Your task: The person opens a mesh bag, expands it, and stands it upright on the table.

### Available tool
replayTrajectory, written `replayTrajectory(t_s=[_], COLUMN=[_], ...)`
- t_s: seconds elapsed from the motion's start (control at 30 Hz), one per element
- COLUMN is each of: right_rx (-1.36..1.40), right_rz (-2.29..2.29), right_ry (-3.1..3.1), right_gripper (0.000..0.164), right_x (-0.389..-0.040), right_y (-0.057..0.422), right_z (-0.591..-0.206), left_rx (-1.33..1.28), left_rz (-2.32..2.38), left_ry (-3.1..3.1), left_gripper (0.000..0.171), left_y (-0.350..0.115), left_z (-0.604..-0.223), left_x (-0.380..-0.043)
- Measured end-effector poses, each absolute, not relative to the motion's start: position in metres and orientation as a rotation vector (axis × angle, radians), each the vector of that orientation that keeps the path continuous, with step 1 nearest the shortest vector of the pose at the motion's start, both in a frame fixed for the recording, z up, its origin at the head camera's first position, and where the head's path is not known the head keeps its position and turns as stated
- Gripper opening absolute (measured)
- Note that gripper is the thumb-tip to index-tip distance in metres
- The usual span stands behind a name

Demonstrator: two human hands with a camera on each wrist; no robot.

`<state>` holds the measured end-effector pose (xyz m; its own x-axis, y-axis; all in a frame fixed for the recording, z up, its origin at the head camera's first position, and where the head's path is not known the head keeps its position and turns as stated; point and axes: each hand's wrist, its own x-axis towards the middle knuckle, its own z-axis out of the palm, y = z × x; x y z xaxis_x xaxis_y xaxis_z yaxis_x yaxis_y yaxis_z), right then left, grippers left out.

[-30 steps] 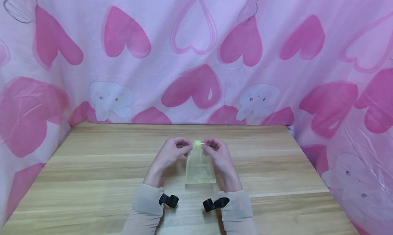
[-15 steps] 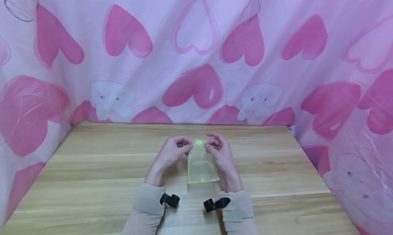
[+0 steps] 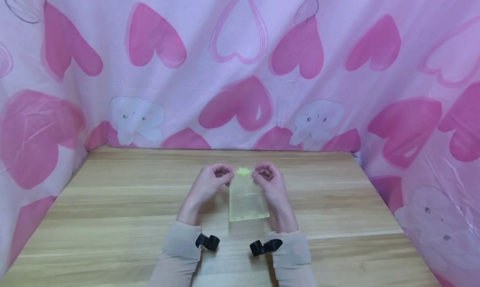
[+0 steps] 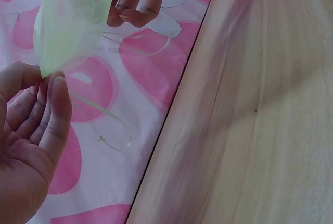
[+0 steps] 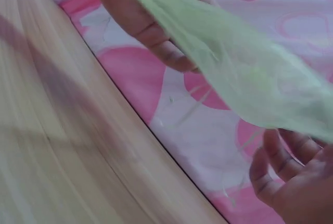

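Note:
A sheer yellow-green drawstring pouch (image 3: 247,197) hangs between the hands above the table, its ruffled top away from the person. My left hand (image 3: 211,183) pinches its upper left edge between thumb and fingertips. Opposite it, the right hand (image 3: 271,183) pinches the upper right edge, fingers curled. In the left wrist view, the pouch (image 4: 73,26) comes to a point at the left thumb and index finger, with thin pale drawstring ends (image 4: 104,109) dangling beyond. The right wrist view shows the pouch (image 5: 244,73) stretched across, the right fingers (image 5: 278,156) at its edge.
The wood-grain table (image 3: 131,203) extends around both arms. A pink and white curtain (image 3: 240,95) with hearts and cartoon animals encloses its back and sides. Black camera straps (image 3: 208,242) sit over the beige sleeves (image 3: 181,247).
The pouch's gathered neck has spread wider, and its lower part has swung slightly right and flattened. The right fingers lifted apart, then came back onto the upper edge. The left hand stays nearly in place.

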<state>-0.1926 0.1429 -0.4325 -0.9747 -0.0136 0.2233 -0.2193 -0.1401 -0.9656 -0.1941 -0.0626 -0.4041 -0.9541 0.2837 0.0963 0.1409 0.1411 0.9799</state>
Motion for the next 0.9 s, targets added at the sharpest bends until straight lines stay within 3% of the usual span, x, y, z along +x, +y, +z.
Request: replayTrajectory(t_s=[0.37,0.6,0.9], right_rx=[0.278,0.277,0.211], right_rz=[2.056,2.027,2.128], right_ry=[-2.341,-2.388,-2.311], right_gripper=[0.013,0.012,0.013], right_x=[-0.189,-0.176,-0.176], right_y=[0.147,0.140,0.144], right_z=[-0.426,-0.399,-0.407], left_rx=[0.456,0.451,0.393], left_rz=[1.987,1.990,1.898], left_ry=[2.244,2.246,2.291], left_gripper=[0.015,0.014,0.011], left_y=[-0.062,-0.061,-0.053], left_z=[-0.428,-0.430,-0.435], left_x=[-0.207,-0.207,-0.208])
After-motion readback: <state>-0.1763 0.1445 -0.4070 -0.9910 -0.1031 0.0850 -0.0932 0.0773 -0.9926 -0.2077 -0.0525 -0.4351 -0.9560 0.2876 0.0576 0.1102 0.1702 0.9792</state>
